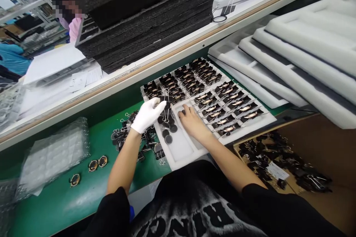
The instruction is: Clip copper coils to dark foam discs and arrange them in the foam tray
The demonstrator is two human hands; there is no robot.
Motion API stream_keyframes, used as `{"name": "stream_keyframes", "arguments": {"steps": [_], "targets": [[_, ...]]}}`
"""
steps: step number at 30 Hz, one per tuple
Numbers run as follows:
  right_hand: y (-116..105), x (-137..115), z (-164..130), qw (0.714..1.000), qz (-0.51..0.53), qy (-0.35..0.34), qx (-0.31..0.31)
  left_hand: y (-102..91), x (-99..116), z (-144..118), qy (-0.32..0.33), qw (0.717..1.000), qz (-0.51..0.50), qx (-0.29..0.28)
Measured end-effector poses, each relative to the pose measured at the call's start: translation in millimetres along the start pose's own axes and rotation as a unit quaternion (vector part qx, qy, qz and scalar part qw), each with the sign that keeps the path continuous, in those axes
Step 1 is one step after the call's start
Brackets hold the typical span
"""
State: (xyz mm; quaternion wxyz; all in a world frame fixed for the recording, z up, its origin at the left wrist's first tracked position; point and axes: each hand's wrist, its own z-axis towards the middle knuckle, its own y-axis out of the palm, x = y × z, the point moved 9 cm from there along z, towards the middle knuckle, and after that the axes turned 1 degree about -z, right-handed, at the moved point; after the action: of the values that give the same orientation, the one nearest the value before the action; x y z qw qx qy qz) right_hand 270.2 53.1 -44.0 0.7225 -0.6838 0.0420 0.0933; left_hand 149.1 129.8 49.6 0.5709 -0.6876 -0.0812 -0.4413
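On the green bench (91, 189), gloved left hand (147, 114) apparently pinches a binder clip (166, 98); right hand (191, 120) spread on foam tray (180, 148).

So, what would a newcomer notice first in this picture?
Probably the white foam tray at centre, its rows filled with black binder clips. The gloved left hand holds one clip over small dark discs, and the bare right hand rests beside it. A stack of black foam sheets stands on the shelf behind.

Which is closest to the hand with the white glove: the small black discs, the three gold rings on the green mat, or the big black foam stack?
1. Small black discs, just right of the white-gloved left hand.
2. Three gold rings, lower left on the green mat.
3. Big black foam stack, up on the shelf.
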Motion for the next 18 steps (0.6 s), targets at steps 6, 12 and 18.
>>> {"name": "stream_keyframes", "arguments": {"steps": [6, 12, 18], "targets": [[-5, -4, -24, 1.0, -0.02, -0.016, -0.016, 37.8, 14, 28, 0.05, 0.972, 0.208, -0.094], [-1, -4, -67, 1.0, -0.021, -0.003, -0.01, 87.3, 37, 47, 0.07, 0.896, 0.396, -0.188], [9, 1, -77, 1.0, 0.003, 0.004, 0.018, 115.9, 57, 61, 0.12, 0.871, 0.429, -0.21]]}}
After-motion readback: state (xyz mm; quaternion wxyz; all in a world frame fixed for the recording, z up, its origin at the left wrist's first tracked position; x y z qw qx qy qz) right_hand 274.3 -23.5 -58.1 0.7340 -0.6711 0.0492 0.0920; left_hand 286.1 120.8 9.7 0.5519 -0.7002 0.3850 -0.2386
